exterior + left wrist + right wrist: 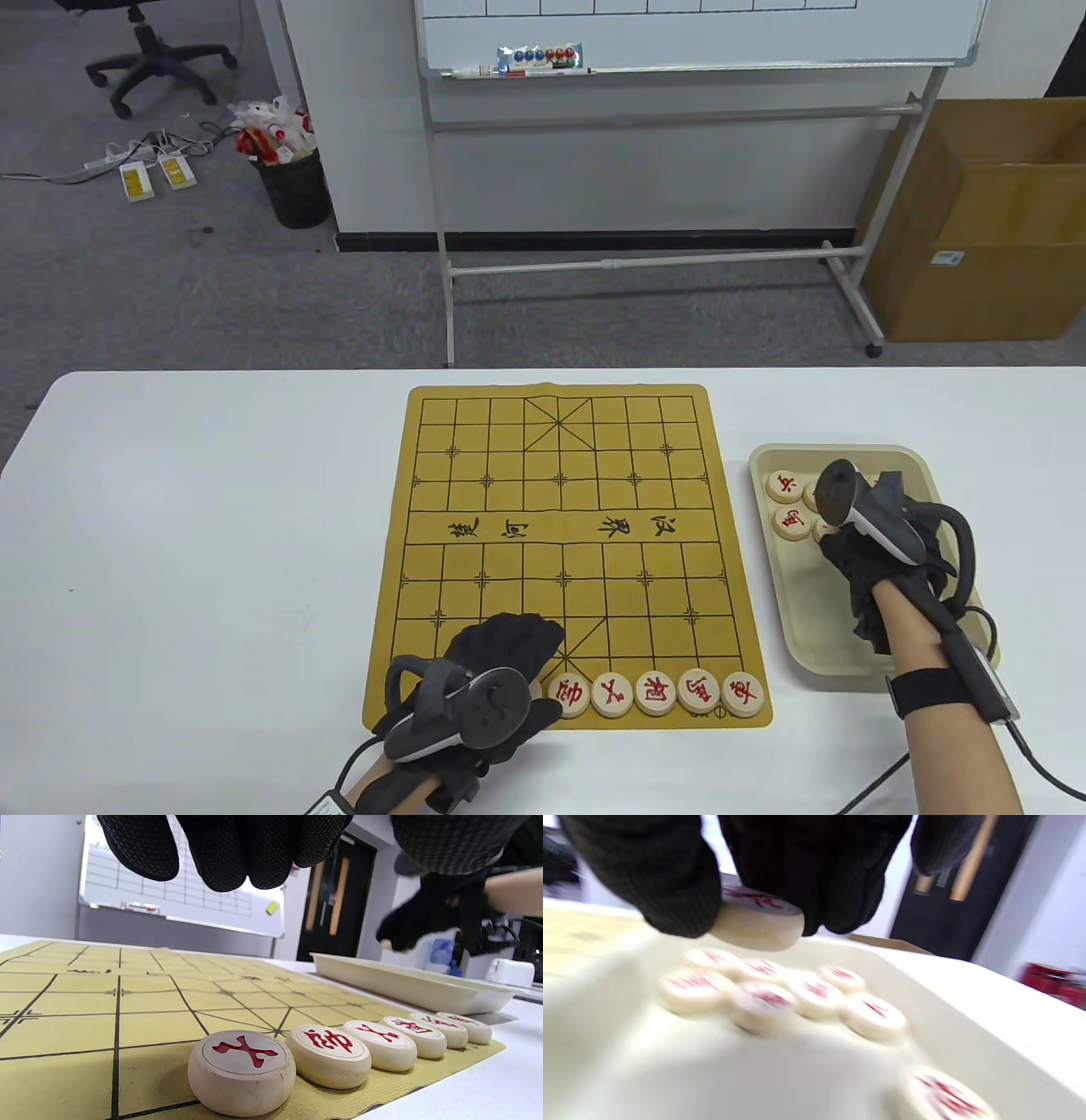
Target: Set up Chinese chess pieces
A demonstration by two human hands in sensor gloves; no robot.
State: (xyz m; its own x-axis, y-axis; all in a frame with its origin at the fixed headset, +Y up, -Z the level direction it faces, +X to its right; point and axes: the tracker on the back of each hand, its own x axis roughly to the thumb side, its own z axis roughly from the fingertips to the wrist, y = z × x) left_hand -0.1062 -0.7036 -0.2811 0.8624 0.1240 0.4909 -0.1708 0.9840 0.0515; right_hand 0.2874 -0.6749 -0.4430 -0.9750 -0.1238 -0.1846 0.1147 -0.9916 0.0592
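A yellow Chinese chess board lies on the white table. Several round wooden pieces with red characters stand in a row along its near edge, and the row also shows in the left wrist view. My left hand hovers over the left end of that row, with its fingers above the nearest piece, apart from it and holding nothing. My right hand is over the beige tray and pinches one red piece lifted above the loose pieces.
The tray sits just right of the board and holds several loose pieces. White table stretches to the left of the board. Beyond the table stand a whiteboard frame and a cardboard box.
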